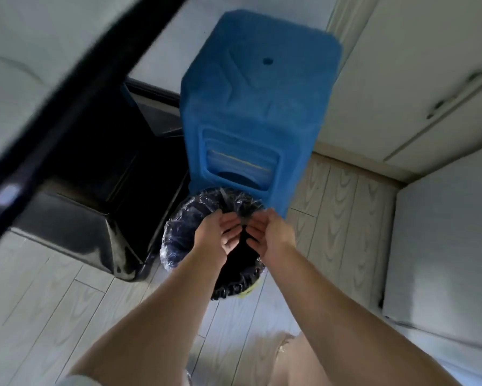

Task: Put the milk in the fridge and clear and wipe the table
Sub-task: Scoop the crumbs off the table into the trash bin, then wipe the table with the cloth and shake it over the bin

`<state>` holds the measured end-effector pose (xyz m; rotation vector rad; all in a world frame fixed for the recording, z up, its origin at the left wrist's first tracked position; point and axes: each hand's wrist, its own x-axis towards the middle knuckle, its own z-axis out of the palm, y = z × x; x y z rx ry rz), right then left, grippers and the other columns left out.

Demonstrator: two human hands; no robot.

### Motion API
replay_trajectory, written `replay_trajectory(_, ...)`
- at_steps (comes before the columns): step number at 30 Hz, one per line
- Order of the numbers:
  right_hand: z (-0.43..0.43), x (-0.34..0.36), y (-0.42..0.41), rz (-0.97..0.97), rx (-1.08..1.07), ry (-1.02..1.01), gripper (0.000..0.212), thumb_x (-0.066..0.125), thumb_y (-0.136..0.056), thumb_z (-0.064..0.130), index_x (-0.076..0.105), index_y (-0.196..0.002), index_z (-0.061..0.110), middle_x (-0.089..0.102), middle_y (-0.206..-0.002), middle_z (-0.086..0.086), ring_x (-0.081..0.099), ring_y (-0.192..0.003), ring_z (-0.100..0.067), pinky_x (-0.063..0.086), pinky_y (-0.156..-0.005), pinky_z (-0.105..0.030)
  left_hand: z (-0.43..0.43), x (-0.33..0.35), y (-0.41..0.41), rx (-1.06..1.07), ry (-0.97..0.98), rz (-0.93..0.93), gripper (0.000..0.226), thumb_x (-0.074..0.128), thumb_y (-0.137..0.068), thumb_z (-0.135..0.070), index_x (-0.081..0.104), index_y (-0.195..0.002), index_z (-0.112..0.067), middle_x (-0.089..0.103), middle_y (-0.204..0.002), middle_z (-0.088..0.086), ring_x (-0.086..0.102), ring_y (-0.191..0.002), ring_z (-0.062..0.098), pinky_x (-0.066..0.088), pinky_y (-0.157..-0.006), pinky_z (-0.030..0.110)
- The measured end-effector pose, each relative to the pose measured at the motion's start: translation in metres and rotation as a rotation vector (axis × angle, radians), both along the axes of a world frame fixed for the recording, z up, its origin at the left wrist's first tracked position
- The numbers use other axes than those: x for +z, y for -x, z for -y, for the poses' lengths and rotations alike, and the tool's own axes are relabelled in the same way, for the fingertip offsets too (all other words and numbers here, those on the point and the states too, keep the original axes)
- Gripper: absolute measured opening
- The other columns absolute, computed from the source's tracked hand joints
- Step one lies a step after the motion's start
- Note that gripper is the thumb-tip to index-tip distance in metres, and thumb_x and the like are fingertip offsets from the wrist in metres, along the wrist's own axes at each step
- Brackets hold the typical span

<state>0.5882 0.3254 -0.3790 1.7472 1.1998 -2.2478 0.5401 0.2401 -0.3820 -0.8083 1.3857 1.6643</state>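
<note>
A round waste bin [178,235] lined with a dark plastic bag stands on the pale wood floor. My left hand [214,235] and my right hand [271,235] hover side by side over its mouth, palms turned toward each other and fingers loosely curled. I see nothing held in either hand. The dark inside of the bin shows between and below the hands; its contents are hidden. No milk and no cloth are in view.
A blue plastic stool [256,93] stands just behind the bin, touching its far rim. Dark glossy furniture [94,218] sits to the left, a black-edged surface [67,79] crosses the upper left, and white cabinets [401,79] line the right.
</note>
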Motion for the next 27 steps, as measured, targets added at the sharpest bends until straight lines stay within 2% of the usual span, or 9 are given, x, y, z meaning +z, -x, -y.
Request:
replay_trajectory(4,-0.013,0.096,-0.005,-0.046,-0.04,-0.04,0.036,0.038,-0.098,0.036,0.059,-0.079,0.014,0.062,-0.078,-0.004,0.058,-0.068,-0.016,0.041,-0.06,-0.028,-0.013,0.1,-0.01,0.024,-0.014,-0.02,0.035,0.037,-0.098,-0.027,0.057,-0.074,-0.01,0.06,-0.082,0.005,0.055,-0.076,0.016,0.036,-0.092,0.035)
replay_trajectory(8,-0.013,0.207,-0.014,-0.086,-0.029,-0.043,0.035,0.039,-0.098,0.034,0.057,-0.075,0.014,0.06,-0.073,-0.003,0.056,-0.064,-0.016,0.042,-0.058,-0.028,-0.012,0.216,-0.023,0.048,-0.072,-0.002,0.033,0.039,-0.097,-0.024,0.054,-0.072,-0.01,0.057,-0.077,0.004,0.052,-0.07,0.016,0.039,-0.068,0.028)
replay_trajectory(9,-0.012,0.225,-0.015,-0.1,-0.026,-0.041,0.035,0.039,-0.098,0.033,0.057,-0.075,0.014,0.06,-0.073,-0.003,0.056,-0.063,-0.016,0.042,-0.058,-0.029,-0.011,0.238,-0.025,0.067,-0.096,0.007,0.032,0.039,-0.097,-0.024,0.054,-0.072,-0.01,0.057,-0.077,0.004,0.052,-0.07,0.016,0.038,-0.067,0.028)
replay_trajectory(12,-0.012,0.282,-0.017,-0.117,0.014,-0.041,0.034,0.04,-0.098,0.033,0.057,-0.075,0.015,0.059,-0.072,-0.002,0.055,-0.063,-0.016,0.043,-0.06,-0.029,-0.005,0.296,-0.029,0.07,-0.121,-0.005,0.03,0.039,-0.096,-0.023,0.057,-0.076,-0.01,0.059,-0.08,0.004,0.054,-0.074,0.017,0.036,-0.082,0.032)
replay_trajectory(14,-0.008,0.321,-0.015,-0.143,0.044,-0.069,0.033,0.04,-0.098,0.034,0.058,-0.076,0.017,0.06,-0.073,-0.001,0.057,-0.063,-0.015,0.043,-0.06,-0.028,0.007,0.334,-0.03,0.084,-0.138,-0.034,0.029,0.04,-0.096,-0.022,0.058,-0.077,-0.009,0.059,-0.081,0.004,0.054,-0.075,0.017,0.034,-0.086,0.033)
replay_trajectory(23,0.074,0.407,-0.005,-0.255,0.074,-0.14,0.027,0.044,-0.096,0.029,0.06,-0.08,0.015,0.062,-0.075,0.0,0.058,-0.069,-0.015,0.046,-0.068,-0.031,0.098,0.409,-0.021,0.116,-0.179,-0.162,0.024,0.044,-0.092,-0.017,0.059,-0.075,-0.01,0.061,-0.08,0.004,0.055,-0.072,0.016,0.037,-0.083,0.034)
replay_trajectory(27,0.138,0.426,0.011,-0.279,0.021,-0.128,0.026,0.045,-0.095,0.026,0.059,-0.076,0.015,0.061,-0.072,0.0,0.057,-0.065,-0.015,0.045,-0.064,-0.03,0.176,0.424,-0.009,0.071,-0.168,-0.204,0.026,0.042,-0.093,-0.015,0.057,-0.072,-0.01,0.058,-0.075,0.003,0.051,-0.064,0.014,0.039,-0.063,0.027)
